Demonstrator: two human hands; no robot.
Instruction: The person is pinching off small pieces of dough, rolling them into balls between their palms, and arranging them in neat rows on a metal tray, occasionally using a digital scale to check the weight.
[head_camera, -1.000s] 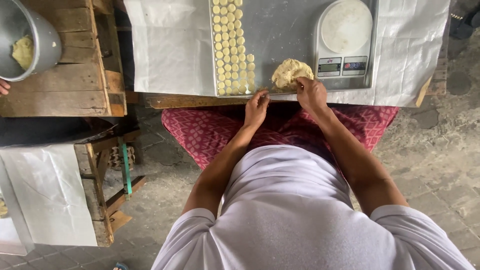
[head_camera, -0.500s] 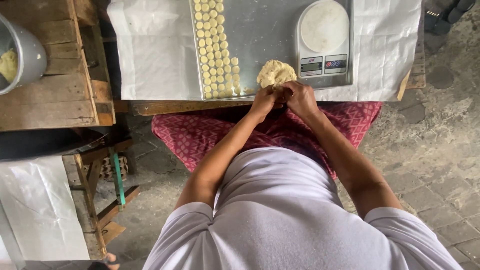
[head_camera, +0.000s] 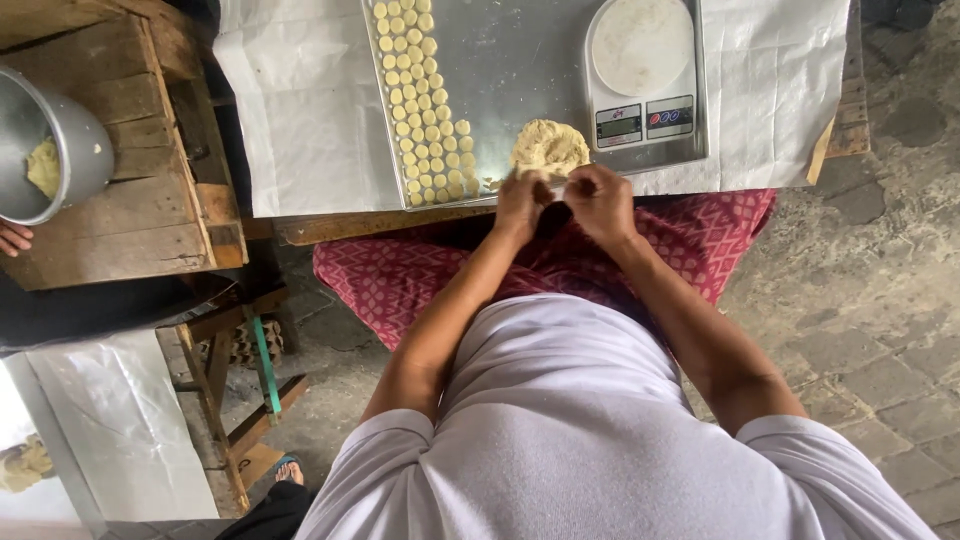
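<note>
Both hands (head_camera: 560, 200) together beside dough lump (head_camera: 549, 147)

Left hand (head_camera: 522, 203), right hand (head_camera: 601, 200) — fingertips meeting, fingers curled; both forearms extended forward.

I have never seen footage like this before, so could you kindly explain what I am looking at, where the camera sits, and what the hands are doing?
The single camera is worn on a person's head and looks straight down, so you see their white shirt, red patterned lap cloth and both bare arms. The left hand and right hand meet at the near edge of a flat metal tray, fingers pinched together; what they pinch is too small to tell. Just beyond them lies a pale yellow lump of dough. Rows of small round dough pieces fill the tray's left side, and a white digital kitchen scale stands on its right. A grey metal bowl sits on the wooden crate at left.
</note>
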